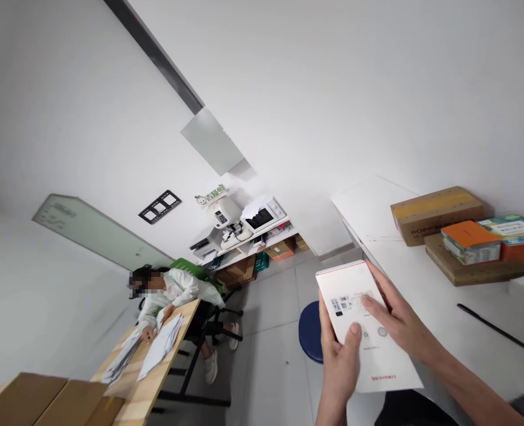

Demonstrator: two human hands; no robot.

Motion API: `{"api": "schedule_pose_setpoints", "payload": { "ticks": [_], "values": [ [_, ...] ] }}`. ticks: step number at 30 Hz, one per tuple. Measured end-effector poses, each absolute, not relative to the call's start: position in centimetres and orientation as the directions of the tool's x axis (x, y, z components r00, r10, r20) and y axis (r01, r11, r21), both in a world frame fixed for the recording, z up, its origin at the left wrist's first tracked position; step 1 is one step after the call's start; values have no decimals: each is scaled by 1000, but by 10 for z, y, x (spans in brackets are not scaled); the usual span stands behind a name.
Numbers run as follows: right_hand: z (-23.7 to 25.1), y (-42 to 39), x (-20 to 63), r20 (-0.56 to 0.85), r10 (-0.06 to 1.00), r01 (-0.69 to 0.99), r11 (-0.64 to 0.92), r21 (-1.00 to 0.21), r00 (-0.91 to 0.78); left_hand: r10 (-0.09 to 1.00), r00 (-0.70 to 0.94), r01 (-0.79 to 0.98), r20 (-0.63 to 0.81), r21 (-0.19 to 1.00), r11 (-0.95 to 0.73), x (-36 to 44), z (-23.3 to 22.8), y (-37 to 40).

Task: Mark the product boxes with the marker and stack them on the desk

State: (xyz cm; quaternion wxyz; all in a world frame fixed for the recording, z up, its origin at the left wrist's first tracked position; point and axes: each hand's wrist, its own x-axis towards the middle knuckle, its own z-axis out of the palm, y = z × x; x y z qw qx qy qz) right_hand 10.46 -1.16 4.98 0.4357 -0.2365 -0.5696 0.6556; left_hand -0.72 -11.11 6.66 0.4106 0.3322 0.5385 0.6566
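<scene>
A white cardboard envelope (pixel 397 370) with a red line near its top edge, printed codes and red lettering is held up in front of me, slightly tilted. My left hand (pixel 339 355) grips its left edge, thumb pressed on the front face. From the right side my right hand (pixel 397 322) holds it, with the thumb on the front near the printed codes. The fingers of both hands are partly hidden behind the envelope. Whether anything is inside it cannot be seen.
On the white table (pixel 475 349) at right lie a taped carton (pixel 434 216), an orange box (pixel 470 236) and a thin black rod (pixel 497 328). A blue stool (pixel 309 331) stands below. Left, a person (pixel 177 290) sits at a wooden table (pixel 155 387) with paper stacks.
</scene>
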Motion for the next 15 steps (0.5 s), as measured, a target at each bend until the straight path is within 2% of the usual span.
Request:
{"api": "schedule_pose_setpoints", "payload": {
  "ticks": [3,5,9,11,15],
  "values": [
    [36,-7,104,142,828,-267,-10,-964,-543,867,-498,-97,0,994,-55,-19,64,-110],
    [19,-4,106,118,843,-180,26,-983,-525,808,-588,8,25,1000,-26,-29,62,-112],
    [-34,0,127,55,890,242,182,-953,-453,727,-687,60,5,997,49,-43,58,-115],
    [-65,-4,149,-35,925,408,133,-903,-378,726,-687,56,-33,994,98,-46,55,-117],
    [-115,-15,204,-192,972,602,-72,-796,-138,741,-660,7,-122,986,168,-43,40,-122]
  ]
}}
